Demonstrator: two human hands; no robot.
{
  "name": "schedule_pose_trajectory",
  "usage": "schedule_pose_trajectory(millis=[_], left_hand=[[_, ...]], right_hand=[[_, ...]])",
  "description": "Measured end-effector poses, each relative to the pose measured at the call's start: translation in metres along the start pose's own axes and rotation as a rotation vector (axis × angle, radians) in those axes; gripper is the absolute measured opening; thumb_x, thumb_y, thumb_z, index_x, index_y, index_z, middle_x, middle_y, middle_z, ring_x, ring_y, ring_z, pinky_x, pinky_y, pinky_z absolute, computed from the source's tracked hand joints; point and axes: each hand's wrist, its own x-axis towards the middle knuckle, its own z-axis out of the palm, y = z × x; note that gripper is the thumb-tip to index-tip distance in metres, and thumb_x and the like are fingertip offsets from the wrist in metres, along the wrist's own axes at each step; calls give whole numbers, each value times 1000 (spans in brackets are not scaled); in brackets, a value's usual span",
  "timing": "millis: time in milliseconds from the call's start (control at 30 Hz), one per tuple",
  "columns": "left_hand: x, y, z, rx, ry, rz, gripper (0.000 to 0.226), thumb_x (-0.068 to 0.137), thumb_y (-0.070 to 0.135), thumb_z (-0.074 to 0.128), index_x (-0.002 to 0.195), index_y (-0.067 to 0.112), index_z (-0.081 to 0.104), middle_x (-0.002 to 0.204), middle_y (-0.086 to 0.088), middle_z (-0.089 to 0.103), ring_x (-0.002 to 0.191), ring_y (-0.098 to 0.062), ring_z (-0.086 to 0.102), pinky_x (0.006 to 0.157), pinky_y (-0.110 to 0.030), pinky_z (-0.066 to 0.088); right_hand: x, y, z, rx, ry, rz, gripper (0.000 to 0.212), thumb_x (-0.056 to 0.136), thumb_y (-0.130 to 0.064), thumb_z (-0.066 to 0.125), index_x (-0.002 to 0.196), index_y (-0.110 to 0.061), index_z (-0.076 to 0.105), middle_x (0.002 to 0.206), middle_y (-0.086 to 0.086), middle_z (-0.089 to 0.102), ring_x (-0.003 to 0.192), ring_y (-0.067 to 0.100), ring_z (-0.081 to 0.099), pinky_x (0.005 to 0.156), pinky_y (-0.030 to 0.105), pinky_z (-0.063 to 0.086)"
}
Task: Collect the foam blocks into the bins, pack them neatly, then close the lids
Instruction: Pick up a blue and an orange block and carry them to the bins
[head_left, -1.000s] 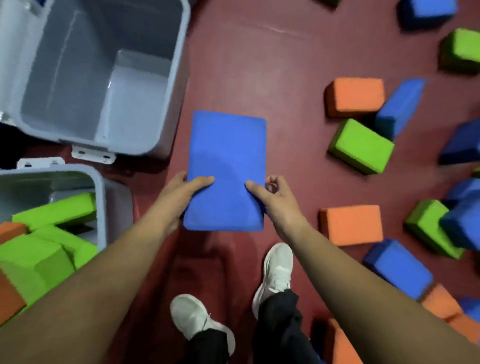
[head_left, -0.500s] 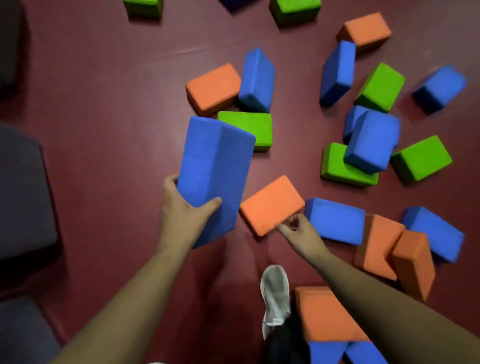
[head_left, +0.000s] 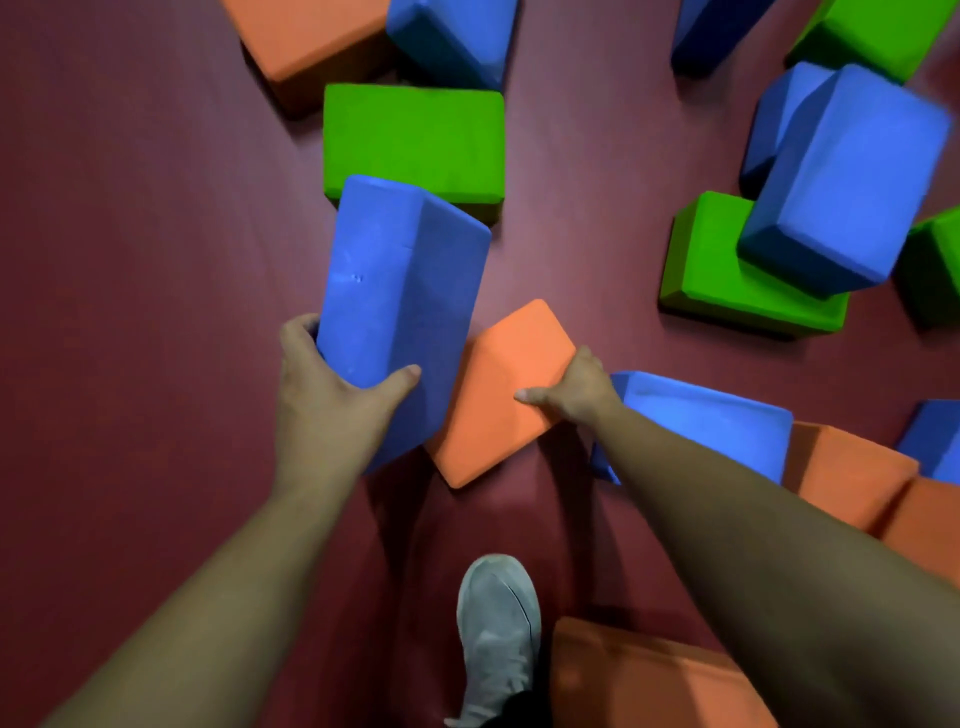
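The left hand (head_left: 332, 410) still clamps the blue block (head_left: 400, 312); the right hand (head_left: 576, 389) has just gripped the orange block (head_left: 498, 400) beside it, probably the next pickup.

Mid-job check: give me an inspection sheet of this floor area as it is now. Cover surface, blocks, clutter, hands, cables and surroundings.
Surface: dark red floor, with loose blocks scattered over it.
Job's things: blue block held tilted in the left hand; orange block beside it in the right hand; green block flat beyond them; second blue block lying on a second green block; no bin in view.
Clutter: nothing seen besides the blocks.
Hands: left hand grips the blue block; right hand grips the orange block's edge, thumb on top.
Cables: nothing seen.
Surroundings: the person's grey shoe; more orange blocks at the right and bottom edges.
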Motion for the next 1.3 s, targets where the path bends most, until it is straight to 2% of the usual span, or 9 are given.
schedule_pose_trajectory(millis=[100,200,267,333,433,533,800,1000,1300], left_hand=[[-3,-8,-1,4,39,-27,74,66,33,88,122,19,42,117,4,54,107,-19,56,90,-38,48],[-10,0,-21,20,76,-67,76,65,33,88,124,16,43,120,0,56,110,-22,56,93,-42,48],[-16,16,-46,35,102,-94,77,64,33,88,125,15,44,122,-4,58,111,-26,56,94,-43,48],[-23,38,-79,30,146,-107,77,63,33,88,124,14,45,122,-5,59,111,-26,57,93,-42,48],[-37,86,-137,-9,218,-132,76,63,32,89,123,13,45,121,-6,59,109,-27,57,90,-39,47],[-57,139,-202,-58,275,-156,75,64,30,89,123,12,45,120,-7,60,107,-27,58,88,-36,46],[-148,233,-390,-183,451,-274,80,61,31,90,124,12,45,122,-12,59,112,-32,57,94,-46,47],[-221,217,-513,-343,632,-424,80,62,26,91,126,11,45,123,-14,59,111,-32,57,94,-44,47],[-284,64,-663,-475,909,-650,81,62,30,90,126,11,44,120,-13,61,108,-32,60,89,-45,50]], right_hand=[[-5,4,-3,60,-8,-12,93,58,-52,91,117,-4,39,121,15,54,115,33,55,89,40,47],[-36,-4,-17,160,24,-20,82,62,-45,92,107,-11,33,101,1,53,104,28,59,75,34,43],[-72,-26,-38,203,106,-75,90,60,-43,92,122,-12,34,118,6,55,115,30,57,87,36,47],[-114,-56,-71,160,192,-165,104,61,-42,92,141,-8,34,139,14,45,127,30,48,102,37,40],[-181,-103,-130,117,299,-252,90,64,-42,89,131,-2,46,128,17,46,119,35,48,100,38,38],[-252,-158,-185,140,365,-320,84,65,-40,89,125,0,47,122,19,48,114,37,48,98,40,37],[-454,-294,-278,104,425,-546,74,66,-35,83,119,4,50,112,22,56,111,41,50,96,45,39],[-571,-370,-260,99,330,-711,83,67,-31,87,127,9,47,119,27,56,115,43,51,101,49,41],[-691,-496,-108,-77,59,-958,72,70,-34,84,121,3,49,111,21,57,111,40,53,93,47,45]])
